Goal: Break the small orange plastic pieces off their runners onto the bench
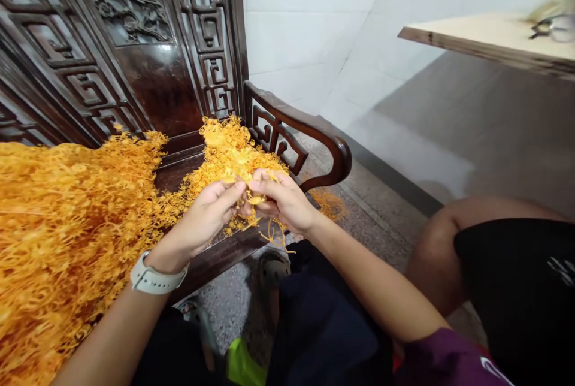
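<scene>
My left hand and my right hand meet above the edge of a dark wooden bench. Their fingers are pinched on a small orange plastic piece with thin branching strands. Fingers cover most of this piece, and a few strands dangle below the right hand. Just behind the hands lies a smaller pile of orange plastic pieces. A far larger heap of similar stringy orange pieces spreads on the left, beside my left forearm.
The carved bench back rises behind the piles, with a curved armrest at right. Orange bits lie on the floor beyond it. Another person's knee is close on the right. A wooden board holding eyeglasses juts in at upper right.
</scene>
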`<action>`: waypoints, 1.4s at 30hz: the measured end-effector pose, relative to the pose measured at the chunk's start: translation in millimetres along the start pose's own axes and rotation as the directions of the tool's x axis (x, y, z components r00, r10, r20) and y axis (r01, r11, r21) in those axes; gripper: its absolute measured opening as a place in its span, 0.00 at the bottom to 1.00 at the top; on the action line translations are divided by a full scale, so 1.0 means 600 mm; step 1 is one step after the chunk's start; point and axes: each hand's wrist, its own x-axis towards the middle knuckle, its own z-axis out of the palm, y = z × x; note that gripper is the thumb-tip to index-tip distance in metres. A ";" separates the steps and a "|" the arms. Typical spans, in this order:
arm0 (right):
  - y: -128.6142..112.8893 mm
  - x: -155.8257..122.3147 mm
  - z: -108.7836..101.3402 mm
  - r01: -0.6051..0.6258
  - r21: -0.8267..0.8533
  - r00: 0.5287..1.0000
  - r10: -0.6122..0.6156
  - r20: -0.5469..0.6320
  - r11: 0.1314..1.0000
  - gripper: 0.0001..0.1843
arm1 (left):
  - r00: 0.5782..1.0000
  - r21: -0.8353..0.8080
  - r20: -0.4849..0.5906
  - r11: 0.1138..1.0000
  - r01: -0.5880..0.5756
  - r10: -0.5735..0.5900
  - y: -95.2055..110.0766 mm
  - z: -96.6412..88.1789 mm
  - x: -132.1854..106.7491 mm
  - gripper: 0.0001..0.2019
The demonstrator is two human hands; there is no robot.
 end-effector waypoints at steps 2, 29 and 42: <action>0.004 0.004 0.001 0.057 -0.040 0.998 -0.059 -0.033 0.998 0.20 | 0.999 -0.053 0.018 0.998 -0.028 0.029 0.005 0.002 -0.006 0.20; 0.050 0.035 0.077 -0.027 -0.067 0.998 0.023 -0.063 0.997 0.29 | 0.943 0.418 0.015 0.855 -0.307 0.332 -0.005 -0.062 -0.068 0.12; 0.030 0.032 0.069 -0.063 -0.006 0.997 0.063 -0.052 0.998 0.31 | 0.918 0.782 0.254 0.493 -0.381 0.305 0.055 -0.106 -0.091 0.16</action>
